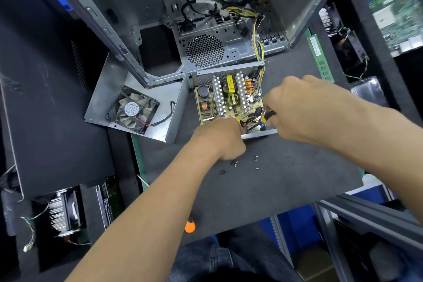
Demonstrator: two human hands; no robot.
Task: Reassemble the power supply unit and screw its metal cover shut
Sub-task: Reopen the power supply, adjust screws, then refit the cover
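The open power supply unit (229, 98) sits mid-table, its yellow circuit board with heatsinks and coils exposed inside a metal base. Its metal cover (107, 89), with a black fan (132, 110) mounted inside, lies upturned to the left. My left hand (219, 137) rests closed at the unit's near edge, fingers tucked against the board. My right hand (297, 110) grips a yellow-and-black screwdriver (269, 115) whose tip points down into the unit's near right corner. Several small screws (235, 163) lie loose on the mat just in front of the unit.
An empty computer case (206, 18) with a wire bundle stands behind the unit. A RAM stick (319, 57) lies at the right, a motherboard (393, 7) far right. Heatsink coolers sit at the lower left (64, 213) and upper right (338, 27). An orange tool handle (190, 226) pokes out near the front edge.
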